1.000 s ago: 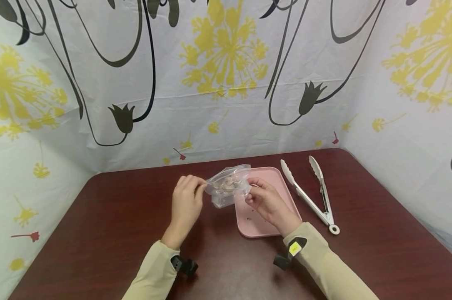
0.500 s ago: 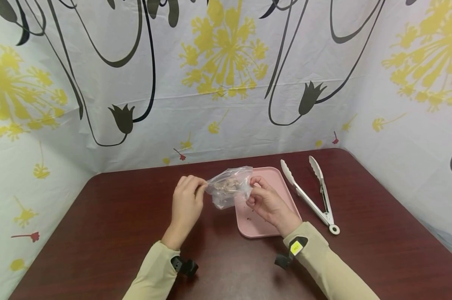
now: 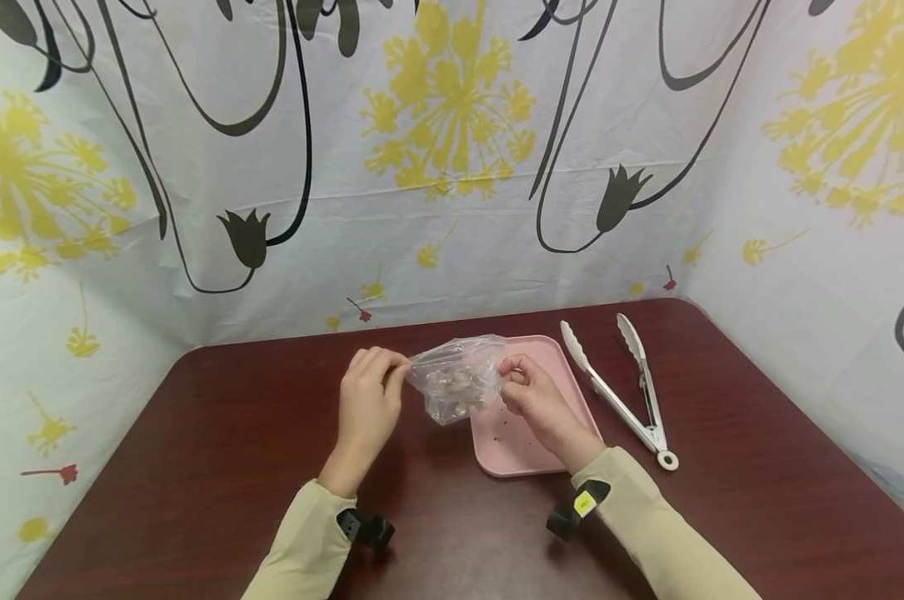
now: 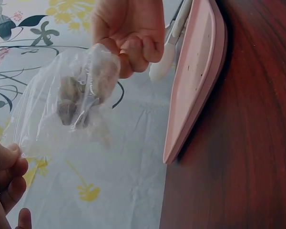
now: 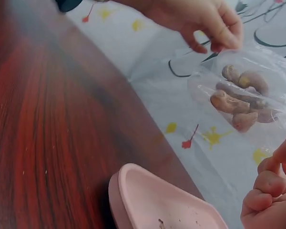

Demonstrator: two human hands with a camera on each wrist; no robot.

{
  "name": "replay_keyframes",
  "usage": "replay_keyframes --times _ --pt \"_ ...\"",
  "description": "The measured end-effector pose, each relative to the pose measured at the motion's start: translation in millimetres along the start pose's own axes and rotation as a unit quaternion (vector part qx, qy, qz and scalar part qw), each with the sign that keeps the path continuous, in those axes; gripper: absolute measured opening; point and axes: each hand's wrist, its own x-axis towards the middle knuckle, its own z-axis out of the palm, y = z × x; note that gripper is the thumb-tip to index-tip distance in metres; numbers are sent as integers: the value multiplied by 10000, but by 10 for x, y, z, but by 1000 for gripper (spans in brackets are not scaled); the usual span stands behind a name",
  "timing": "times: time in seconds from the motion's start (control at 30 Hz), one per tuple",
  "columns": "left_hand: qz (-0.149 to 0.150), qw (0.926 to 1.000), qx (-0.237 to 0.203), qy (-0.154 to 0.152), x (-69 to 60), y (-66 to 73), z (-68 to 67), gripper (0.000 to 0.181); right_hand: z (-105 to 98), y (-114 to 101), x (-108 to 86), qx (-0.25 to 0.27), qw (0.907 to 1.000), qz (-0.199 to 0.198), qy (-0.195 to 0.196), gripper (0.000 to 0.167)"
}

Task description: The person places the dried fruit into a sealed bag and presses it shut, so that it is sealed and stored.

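A clear plastic zip bag (image 3: 452, 358) hangs between both hands, above the table and the left part of a pink tray (image 3: 496, 454). Inside it lie several brown, knobbly pieces (image 5: 231, 102), like dried mushrooms or roots; their exact kind is unclear. My left hand (image 3: 367, 404) pinches the bag's left end between thumb and fingers. With curled fingers, my right hand (image 3: 537, 408) pinches its opposite end. The left wrist view shows the bag (image 4: 43, 114) stretched between the two hands, its contents nearer the right hand.
White-tipped metal tongs (image 3: 624, 408) lie spread on the dark red table (image 3: 219, 467), right of the tray. Small dark crumbs dot the tray. Patterned white cloth (image 3: 347, 150) hangs behind the table and along its sides.
The bag's lower edge hangs slightly lower, and the pieces have shifted down inside it. My left hand has moved slightly left. Both hands keep their hold on the bag.
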Motion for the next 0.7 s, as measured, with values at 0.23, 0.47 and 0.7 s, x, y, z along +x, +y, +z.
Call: replay_keyframes --times 0.23,0.47,0.7 --pt "-24 10000 -22 -2 33 -6 -39 5 -19 34 0 -800 9968 7 71 31" --pt "21 9999 -56 97 84 -20 -99 5 -52 59 -3 -1246 9920 95 159 28" --pt "-39 9999 -84 66 130 -26 -146 5 -134 92 -28 -1752 9837 30 397 21"
